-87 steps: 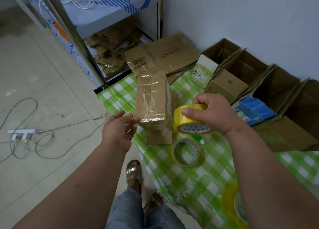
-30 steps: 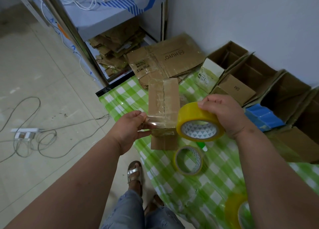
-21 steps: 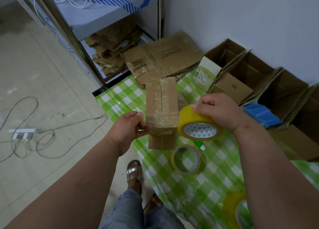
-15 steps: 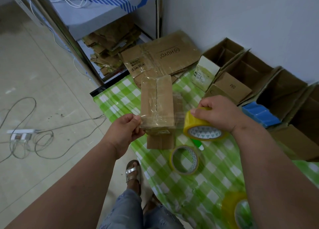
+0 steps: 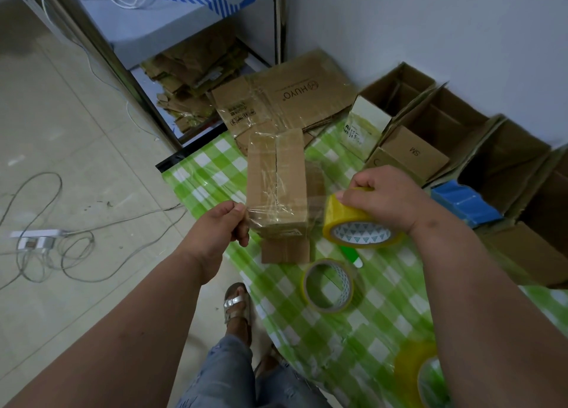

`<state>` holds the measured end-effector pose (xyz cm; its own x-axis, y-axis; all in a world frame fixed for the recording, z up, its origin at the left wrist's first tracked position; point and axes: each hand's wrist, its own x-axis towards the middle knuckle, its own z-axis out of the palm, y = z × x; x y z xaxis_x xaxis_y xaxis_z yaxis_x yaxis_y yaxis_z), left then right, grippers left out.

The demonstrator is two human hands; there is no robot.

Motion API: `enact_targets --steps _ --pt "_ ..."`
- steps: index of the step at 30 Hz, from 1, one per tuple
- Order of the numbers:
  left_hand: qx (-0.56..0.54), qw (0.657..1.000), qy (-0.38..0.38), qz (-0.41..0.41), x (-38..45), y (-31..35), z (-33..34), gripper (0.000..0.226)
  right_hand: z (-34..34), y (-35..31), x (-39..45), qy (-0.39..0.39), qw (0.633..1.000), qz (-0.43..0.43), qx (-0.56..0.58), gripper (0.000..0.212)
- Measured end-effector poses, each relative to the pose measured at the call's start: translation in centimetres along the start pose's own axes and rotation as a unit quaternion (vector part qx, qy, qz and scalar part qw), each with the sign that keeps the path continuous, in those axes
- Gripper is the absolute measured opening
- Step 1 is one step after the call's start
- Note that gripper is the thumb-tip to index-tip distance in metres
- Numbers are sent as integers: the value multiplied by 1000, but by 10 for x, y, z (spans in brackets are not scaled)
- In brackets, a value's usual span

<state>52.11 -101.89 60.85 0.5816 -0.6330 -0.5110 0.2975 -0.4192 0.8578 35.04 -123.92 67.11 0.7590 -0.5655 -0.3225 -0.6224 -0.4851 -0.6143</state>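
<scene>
Left hand [image 5: 221, 232] pinches the tape strip [image 5: 315, 206] at nine o'clock of the cardboard box [image 5: 276, 177] over the checked tablecloth [image 5: 338, 331], while right hand [image 5: 384, 198], gripping the yellow tape roll [image 5: 359, 228] at three o'clock, should pull it taut and flat.

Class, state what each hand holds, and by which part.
The left hand pinches the free end of the tape strip; the right hand grips the yellow tape roll by its rim.

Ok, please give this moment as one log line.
left hand: pinches tape end beside box | right hand: grips roll | strip: stretched over box | spare roll: on cloth
</scene>
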Motion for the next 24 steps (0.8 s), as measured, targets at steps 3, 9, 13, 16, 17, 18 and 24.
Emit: enact_targets --steps 3,9,13,16,17,18,24 --pt "14 1000 13 -6 3 0 -1 37 0 -6 3 -11 1000 2 -7 37" --pt "-38 997 38 -55 5 -5 -2 36 7 -14 7 -30 999 28 -25 39" --pt "-68 995 30 -65 7 -7 -2 32 8 -17 10 -35 998 33 -39 40" --pt "-75 994 33 -67 9 -9 -2 31 7 -21 12 -41 997 32 -49 39" --pt "-74 994 34 -68 10 -10 -2 31 7 -22 13 -43 997 32 -51 39" --pt "-74 994 34 -69 11 -11 -3 32 6 -23 13 -44 997 32 -54 38" --pt "-74 994 26 -70 11 -12 0 34 10 -20 15 -54 995 47 -64 40"
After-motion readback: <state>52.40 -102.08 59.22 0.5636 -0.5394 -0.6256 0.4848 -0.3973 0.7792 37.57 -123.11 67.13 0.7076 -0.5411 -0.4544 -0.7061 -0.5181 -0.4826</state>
